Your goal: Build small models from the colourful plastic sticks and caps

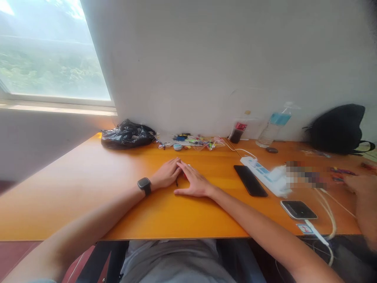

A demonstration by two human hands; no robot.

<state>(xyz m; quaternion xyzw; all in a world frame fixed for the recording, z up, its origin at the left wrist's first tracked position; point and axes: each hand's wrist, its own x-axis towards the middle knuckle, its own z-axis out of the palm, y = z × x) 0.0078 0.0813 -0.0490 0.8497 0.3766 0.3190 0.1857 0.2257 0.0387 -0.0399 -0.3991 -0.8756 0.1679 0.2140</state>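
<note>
My left hand (167, 173), with a black watch (144, 185) on its wrist, lies on the wooden table with its fingers stretched out. My right hand (194, 181) rests beside it, fingers extended and thumb spread wide towards me. The fingertips of both hands meet or overlap at the front. In the gap between the hands a small red item (184, 176) shows in part, with a thin dark piece (177, 182) near my left hand. The hands cover most of these, so their kind cannot be told.
Along the wall lie a black plastic bag (126, 135) and several small colourful parts (194, 140). To the right are a phone (250, 181), a white power strip (262, 173), a power bank (299, 209), a bottle (272, 127) and a black bag (337, 127). Another person's arm (365, 200) reaches in at the right edge.
</note>
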